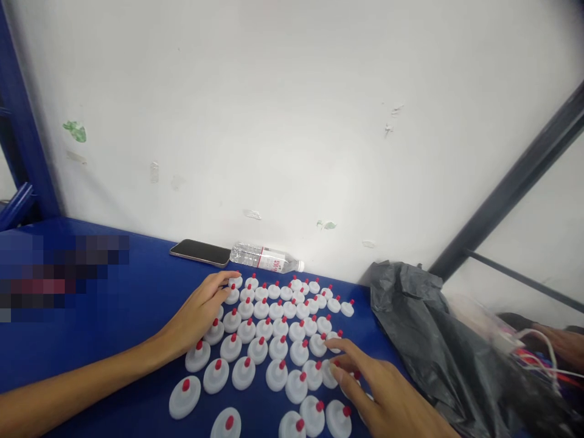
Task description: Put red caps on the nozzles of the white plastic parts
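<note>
Many round white plastic caps with red tips [278, 348] stand in loose rows on the blue tabletop. My left hand [203, 309] reaches in from the left, its fingers stretched out at the far left caps. Its fingertips appear to touch a white cap [235, 281] in the back row; the palm hides part of others. At the right side of the rows, my right hand [385, 389] is open, with thumb and index finger apart. Those fingers lie beside a cap [329, 373] and cover part of it. Neither hand has a cap lifted.
Against the white wall lie a smartphone [201, 252] and a clear plastic bottle [264, 258] on its side. A dark grey plastic bag [424, 328] sits at the right, with cables [542, 359] beyond it. Another person's hand [563, 348] shows at the right edge.
</note>
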{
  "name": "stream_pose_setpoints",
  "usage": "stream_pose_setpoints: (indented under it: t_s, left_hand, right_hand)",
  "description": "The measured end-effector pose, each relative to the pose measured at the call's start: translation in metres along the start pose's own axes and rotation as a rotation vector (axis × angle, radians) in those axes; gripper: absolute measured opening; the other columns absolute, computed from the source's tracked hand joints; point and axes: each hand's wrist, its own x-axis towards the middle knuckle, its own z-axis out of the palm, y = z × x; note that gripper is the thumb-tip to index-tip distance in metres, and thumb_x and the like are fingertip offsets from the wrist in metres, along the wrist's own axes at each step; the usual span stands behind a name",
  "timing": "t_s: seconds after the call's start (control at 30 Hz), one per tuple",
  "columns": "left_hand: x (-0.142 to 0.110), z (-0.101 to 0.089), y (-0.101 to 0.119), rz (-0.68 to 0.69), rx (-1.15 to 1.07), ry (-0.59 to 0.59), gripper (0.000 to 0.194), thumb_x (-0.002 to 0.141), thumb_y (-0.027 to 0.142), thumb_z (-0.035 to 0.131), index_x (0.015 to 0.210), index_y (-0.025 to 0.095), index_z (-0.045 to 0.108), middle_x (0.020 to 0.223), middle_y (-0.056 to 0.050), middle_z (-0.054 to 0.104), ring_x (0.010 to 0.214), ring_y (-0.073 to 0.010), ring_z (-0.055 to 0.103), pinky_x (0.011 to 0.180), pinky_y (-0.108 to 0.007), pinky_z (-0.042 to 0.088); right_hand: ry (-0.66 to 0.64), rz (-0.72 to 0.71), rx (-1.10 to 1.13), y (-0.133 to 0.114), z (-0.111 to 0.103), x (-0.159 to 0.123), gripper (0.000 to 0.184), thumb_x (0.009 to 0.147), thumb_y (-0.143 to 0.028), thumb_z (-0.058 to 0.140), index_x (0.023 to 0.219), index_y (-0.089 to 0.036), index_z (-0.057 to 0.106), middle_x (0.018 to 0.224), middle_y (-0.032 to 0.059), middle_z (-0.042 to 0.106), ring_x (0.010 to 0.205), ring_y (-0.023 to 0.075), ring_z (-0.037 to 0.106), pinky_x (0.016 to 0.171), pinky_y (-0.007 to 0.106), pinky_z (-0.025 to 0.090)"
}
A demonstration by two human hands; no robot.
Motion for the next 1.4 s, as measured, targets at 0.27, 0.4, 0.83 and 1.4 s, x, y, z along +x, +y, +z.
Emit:
stream_pose_setpoints:
  t_s: [0.27, 0.4, 0.83, 1.4]
  left_hand:
    - [-0.0001, -0.0001, 0.0004, 0.007, -0.004, 0.000, 0.048, 0.071, 0.047, 0.040, 0.113, 0.038, 0.062, 0.130, 0.005, 0.065, 0.123, -0.0247, 0.054, 0.106, -0.042, 0.039]
    - [0.0003, 0.0000, -0.0005, 0.007, -0.002, 0.000, 0.048, 0.071, 0.046, 0.040, 0.113, 0.038, 0.062, 0.130, 0.005, 0.065, 0.122, -0.0252, 0.055, 0.105, -0.042, 0.040]
    - [-0.0002, 0.0006, 0.0018, -0.003, -0.002, -0.009, 0.048, 0.070, 0.044, 0.040, 0.113, 0.038, 0.062, 0.132, 0.005, 0.064, 0.123, -0.0239, 0.055, 0.105, -0.040, 0.041]
    - [0.0008, 0.0012, 0.0002, -0.006, -0.003, -0.005, 0.048, 0.070, 0.042, 0.042, 0.114, 0.038, 0.062, 0.132, 0.005, 0.065, 0.123, -0.0236, 0.056, 0.105, -0.041, 0.042]
  right_hand:
    - [0.013, -0.013, 0.025, -0.0003, 0.0011, 0.0007, 0.035, 0.089, -0.040, 0.045, 0.118, -0.035, 0.063, 0.097, -0.0043, 0.076, 0.091, 0.0185, 0.072, 0.082, 0.024, 0.055]
    - [0.015, -0.009, -0.005, 0.0014, 0.0029, 0.0007, 0.036, 0.088, -0.041, 0.045, 0.119, -0.036, 0.062, 0.099, -0.0059, 0.076, 0.092, 0.0182, 0.072, 0.084, 0.024, 0.054]
    - [0.004, -0.016, -0.016, -0.0014, 0.0000, 0.0004, 0.036, 0.088, -0.038, 0.047, 0.121, -0.038, 0.061, 0.099, -0.0061, 0.076, 0.091, 0.0189, 0.072, 0.083, 0.025, 0.056]
    - [-0.017, 0.011, -0.032, -0.0021, -0.0008, -0.0004, 0.038, 0.089, -0.037, 0.044, 0.123, -0.034, 0.061, 0.103, -0.0028, 0.075, 0.096, 0.0217, 0.070, 0.087, 0.030, 0.055]
